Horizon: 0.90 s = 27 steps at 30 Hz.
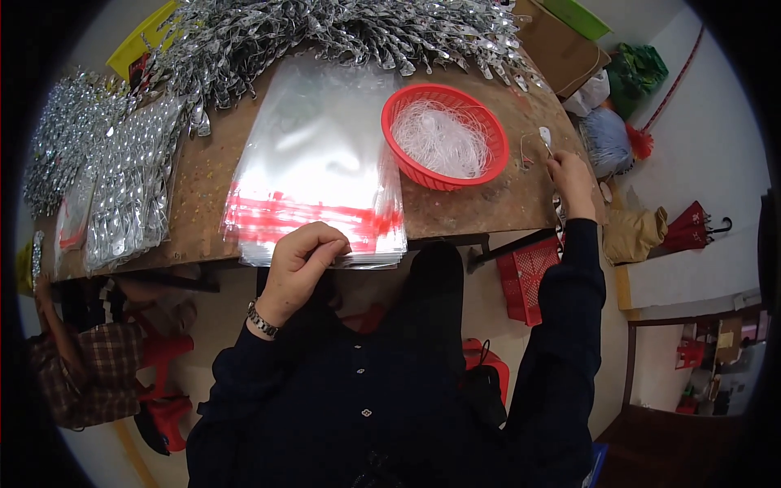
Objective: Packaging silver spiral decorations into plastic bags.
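A stack of clear plastic bags (313,146) with red bands lies on the table in front of me. At its near edge is my left hand (297,272), thumb and fingers pressed together; whatever they may pinch is too small to make out. Over on the right, my right hand (572,183) closes on a thin silver strand (545,137). The strand's pale oval end sticks out past the fingertips, and a shiny bit shows below the hand. Between the stack and that hand stands a red plastic basket (495,167) holding a tangle of clear thread (439,138).
Silver twisted garlands (342,32) are heaped along the table's far side, with more packed strands (134,183) at the left. A person (89,358) in a checked shirt sits at the far left. Below the table's right part is a red crate (525,281).
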Each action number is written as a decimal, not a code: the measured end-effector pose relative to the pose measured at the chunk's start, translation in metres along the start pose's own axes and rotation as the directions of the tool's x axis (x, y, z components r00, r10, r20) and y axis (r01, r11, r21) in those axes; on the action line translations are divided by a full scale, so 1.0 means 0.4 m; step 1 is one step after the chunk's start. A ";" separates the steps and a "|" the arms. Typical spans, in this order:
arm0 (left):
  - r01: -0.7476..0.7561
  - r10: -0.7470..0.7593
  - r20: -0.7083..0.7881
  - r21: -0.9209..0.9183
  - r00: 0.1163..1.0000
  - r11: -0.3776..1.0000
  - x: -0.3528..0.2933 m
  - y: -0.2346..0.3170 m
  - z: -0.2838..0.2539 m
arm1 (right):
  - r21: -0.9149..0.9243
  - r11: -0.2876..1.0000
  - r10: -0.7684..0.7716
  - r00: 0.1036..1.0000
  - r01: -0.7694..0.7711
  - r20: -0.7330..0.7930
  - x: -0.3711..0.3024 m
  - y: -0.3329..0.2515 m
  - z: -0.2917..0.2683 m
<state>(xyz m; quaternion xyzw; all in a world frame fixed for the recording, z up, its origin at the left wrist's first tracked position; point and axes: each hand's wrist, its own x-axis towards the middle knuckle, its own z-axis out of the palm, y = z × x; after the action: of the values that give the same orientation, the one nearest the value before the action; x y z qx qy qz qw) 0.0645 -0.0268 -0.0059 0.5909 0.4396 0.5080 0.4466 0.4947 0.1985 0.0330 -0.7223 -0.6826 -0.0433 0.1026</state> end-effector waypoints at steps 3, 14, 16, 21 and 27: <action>0.037 -0.038 -0.013 -0.020 0.999 0.999 0.001 -0.008 -0.006 | 0.010 1.000 -0.001 0.999 0.002 -0.032 0.018 -0.036 0.016; 0.057 -0.056 0.015 -0.026 0.998 0.998 0.000 -0.004 -0.005 | 0.097 0.995 -0.016 0.988 0.031 -0.153 0.001 -0.027 0.060; 0.075 -0.074 0.020 -0.037 0.997 0.997 0.006 0.003 -0.004 | 0.189 0.971 -0.078 0.940 0.147 -0.332 -0.027 -0.028 0.040; 0.133 -0.134 0.000 -0.104 0.991 0.986 0.013 0.028 -0.011 | 0.381 0.841 -0.162 0.851 0.384 -0.500 -0.156 -0.172 -0.029; 0.054 -0.061 0.022 0.236 0.998 0.970 0.104 0.077 -0.074 | 0.695 0.527 -0.337 0.871 0.489 -0.357 -0.381 -0.356 -0.070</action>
<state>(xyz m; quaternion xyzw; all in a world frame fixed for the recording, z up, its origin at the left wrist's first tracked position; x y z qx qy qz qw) 0.0411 0.0095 0.0353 0.6341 0.5072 0.4303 0.3943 0.3453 0.0507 0.0420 -0.4182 -0.7741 0.1631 0.4464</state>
